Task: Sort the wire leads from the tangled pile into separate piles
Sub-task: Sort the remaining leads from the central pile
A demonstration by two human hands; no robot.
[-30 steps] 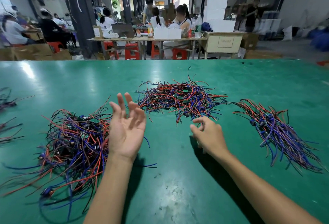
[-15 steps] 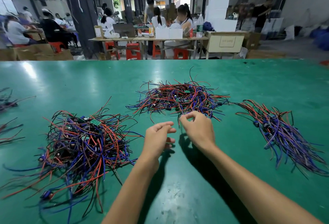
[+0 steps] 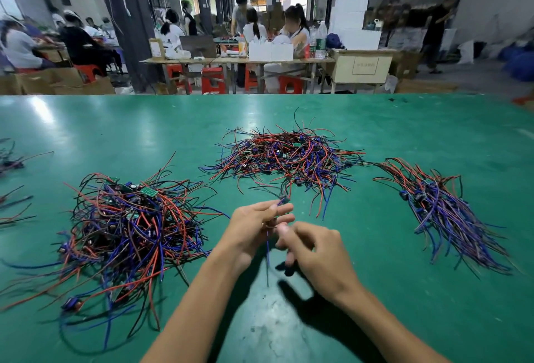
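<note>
A second ago our hands were empty over the mat (image 3: 375,120); now both have closed on one lead (image 3: 268,242) from the middle pile (image 3: 284,157). Our left hand (image 3: 254,227) pinches its top end, where a small part shows, and our right hand (image 3: 315,250) curls at the wire just below. The blue wire hangs between them, above the mat. So one lead seems free and ready for the left pile (image 3: 127,224) or the right pile (image 3: 445,212).
</note>
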